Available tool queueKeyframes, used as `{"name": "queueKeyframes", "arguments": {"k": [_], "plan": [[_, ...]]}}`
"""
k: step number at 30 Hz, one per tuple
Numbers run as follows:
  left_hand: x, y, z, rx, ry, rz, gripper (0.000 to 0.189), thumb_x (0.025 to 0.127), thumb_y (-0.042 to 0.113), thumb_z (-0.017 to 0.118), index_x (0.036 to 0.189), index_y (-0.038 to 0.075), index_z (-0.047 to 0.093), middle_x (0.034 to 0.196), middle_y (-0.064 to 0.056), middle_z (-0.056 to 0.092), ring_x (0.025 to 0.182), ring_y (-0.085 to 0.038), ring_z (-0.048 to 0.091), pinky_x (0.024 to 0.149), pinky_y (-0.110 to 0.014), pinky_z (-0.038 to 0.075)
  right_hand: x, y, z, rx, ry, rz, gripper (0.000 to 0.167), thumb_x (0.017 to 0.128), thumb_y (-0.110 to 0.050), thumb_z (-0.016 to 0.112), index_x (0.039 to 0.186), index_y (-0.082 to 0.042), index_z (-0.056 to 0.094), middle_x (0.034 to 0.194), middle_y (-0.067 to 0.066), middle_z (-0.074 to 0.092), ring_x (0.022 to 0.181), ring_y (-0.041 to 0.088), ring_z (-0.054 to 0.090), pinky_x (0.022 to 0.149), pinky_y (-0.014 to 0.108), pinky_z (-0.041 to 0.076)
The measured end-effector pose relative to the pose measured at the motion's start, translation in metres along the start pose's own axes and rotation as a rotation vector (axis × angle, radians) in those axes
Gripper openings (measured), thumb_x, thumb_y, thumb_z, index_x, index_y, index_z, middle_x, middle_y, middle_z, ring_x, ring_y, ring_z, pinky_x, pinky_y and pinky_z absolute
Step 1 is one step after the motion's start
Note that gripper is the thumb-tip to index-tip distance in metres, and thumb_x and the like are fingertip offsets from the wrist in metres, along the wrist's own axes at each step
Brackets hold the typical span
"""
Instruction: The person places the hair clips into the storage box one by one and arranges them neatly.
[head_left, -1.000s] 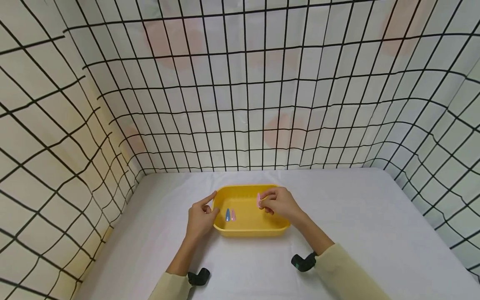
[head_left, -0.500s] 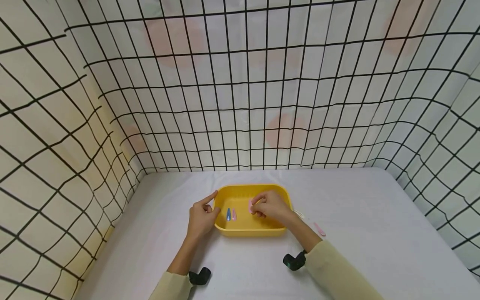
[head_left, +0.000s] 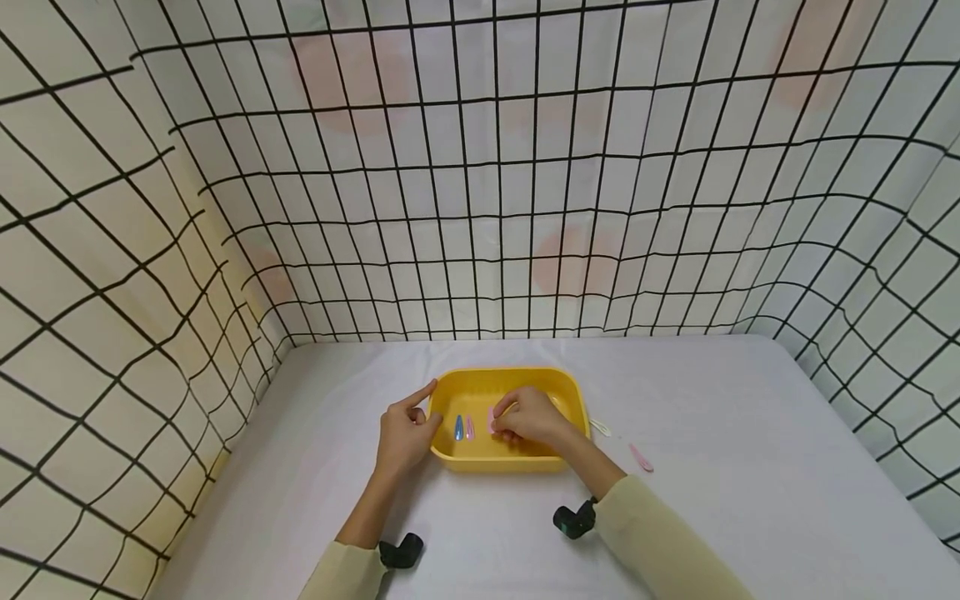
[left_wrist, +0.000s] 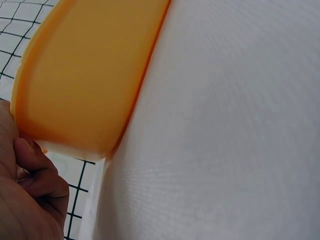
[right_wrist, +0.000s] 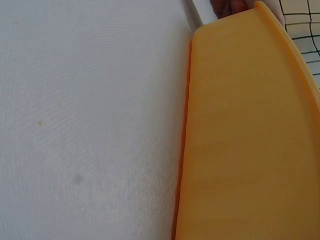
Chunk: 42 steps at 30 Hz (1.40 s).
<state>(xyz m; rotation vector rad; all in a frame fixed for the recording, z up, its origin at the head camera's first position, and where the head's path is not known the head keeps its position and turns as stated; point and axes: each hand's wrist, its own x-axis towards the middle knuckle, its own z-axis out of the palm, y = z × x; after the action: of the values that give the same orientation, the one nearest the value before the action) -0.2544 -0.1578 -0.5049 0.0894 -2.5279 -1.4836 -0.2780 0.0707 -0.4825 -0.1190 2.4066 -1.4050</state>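
Note:
A yellow plastic tray (head_left: 510,466) stands on the white table. My left hand (head_left: 402,435) holds its left rim, thumb over the edge and index finger stretched along it; in the left wrist view the other fingers curl against the tray's outer wall (left_wrist: 80,90). Inside, a blue snap hair clip (head_left: 459,427) and a pink hair clip (head_left: 470,427) lie side by side at the left. Just right of them my right hand (head_left: 527,418) pinches another pink hair clip (head_left: 491,420), low over the tray floor. The right wrist view shows only the tray's side wall (right_wrist: 245,140) and part of the left hand.
Right of the tray, a whitish clip (head_left: 600,427) lies near its rim and a pink hair clip (head_left: 641,457) farther out on the white cloth (head_left: 750,500). A black wire grid (head_left: 502,208) encloses the back and sides.
My right hand has moved left inside the tray with the pink hair clip, toward the two clips lying there. The clips on the table at right have come into sight. The left hand stays put.

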Motion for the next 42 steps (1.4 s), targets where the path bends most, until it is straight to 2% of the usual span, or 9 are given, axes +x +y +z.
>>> {"name": "queueKeyframes", "arguments": {"k": [12,29,37,42], "plan": [[-0.001,0.001,0.001,-0.002,-0.004,-0.013,0.055,0.084,0.011,0.070,0.137,0.028,0.069,0.053,0.003,0.041,0.046,-0.011,0.030,0.044,-0.021,0.027,0.006,-0.003,0.008,-0.036,-0.031,0.005,0.010,0.090,-0.011,0.075,0.095,-0.003,0.072,0.070,0.007,0.071,0.053,0.016,0.061,0.054,0.022,0.054],[-0.001,0.003,0.001,-0.003,0.000,0.024,0.056,0.083,0.009,0.070,0.136,0.026,0.069,0.051,0.005,0.041,0.045,-0.009,0.030,0.043,-0.021,0.027,0.004,-0.007,0.012,-0.055,-0.018,0.049,0.013,0.088,-0.012,0.079,0.091,-0.004,0.069,0.070,0.008,0.068,0.053,0.016,0.058,0.054,0.022,0.053],[-0.001,0.002,0.001,-0.003,-0.005,0.017,0.055,0.084,0.010,0.070,0.136,0.027,0.069,0.051,0.004,0.041,0.045,-0.010,0.030,0.043,-0.021,0.026,0.004,-0.005,0.012,-0.059,-0.015,0.023,0.013,0.089,-0.015,0.078,0.089,-0.004,0.070,0.069,0.008,0.068,0.053,0.016,0.059,0.053,0.022,0.053],[-0.001,0.001,0.000,-0.001,0.002,-0.005,0.054,0.084,0.011,0.070,0.136,0.028,0.069,0.052,0.004,0.041,0.045,-0.010,0.031,0.043,-0.021,0.027,0.003,-0.005,0.010,-0.082,0.033,-0.006,0.018,0.090,-0.023,0.077,0.092,-0.006,0.073,0.073,0.007,0.068,0.057,0.016,0.058,0.054,0.022,0.050]]}}
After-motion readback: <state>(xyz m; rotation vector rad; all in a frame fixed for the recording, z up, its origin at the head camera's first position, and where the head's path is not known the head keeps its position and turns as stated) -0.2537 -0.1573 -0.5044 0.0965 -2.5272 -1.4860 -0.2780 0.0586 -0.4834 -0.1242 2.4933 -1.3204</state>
